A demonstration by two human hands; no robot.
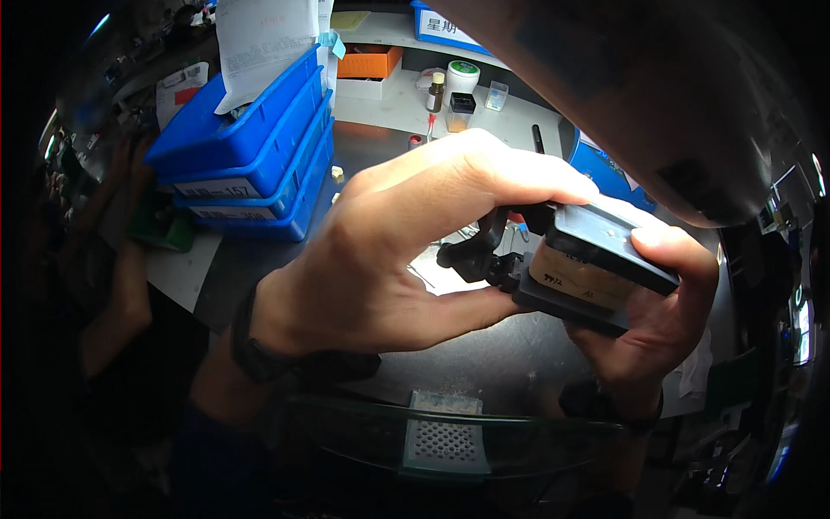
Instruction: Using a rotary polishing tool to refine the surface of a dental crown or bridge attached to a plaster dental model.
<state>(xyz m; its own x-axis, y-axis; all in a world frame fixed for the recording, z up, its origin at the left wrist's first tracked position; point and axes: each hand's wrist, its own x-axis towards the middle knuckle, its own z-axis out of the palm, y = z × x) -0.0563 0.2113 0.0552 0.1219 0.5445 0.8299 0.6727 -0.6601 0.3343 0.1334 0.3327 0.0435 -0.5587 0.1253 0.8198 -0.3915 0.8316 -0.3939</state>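
My left hand (372, 238) grips the hinge side of a black plastic dental articulator (605, 238), its thumb below and fingers over the top. Around the opposite end, my right hand (661, 324) is closed, with a finger on the upper plate and its thumb underneath. Between the two black plates sits a tan plaster model (571, 278) with handwritten marks on its side. The articulator is tilted and held up above the metal worktop (415, 372). The model's far side is hidden.
Stacked blue trays (251, 160) with papers (264, 52) stand on the left. Behind are an orange box (369, 60), a brown bottle (436, 93) and a white jar (463, 78). A large dark rounded fixture (657, 104) overhangs the right. A perforated plate (445, 441) lies nearest me. Another person's arm (121, 294) is at left.
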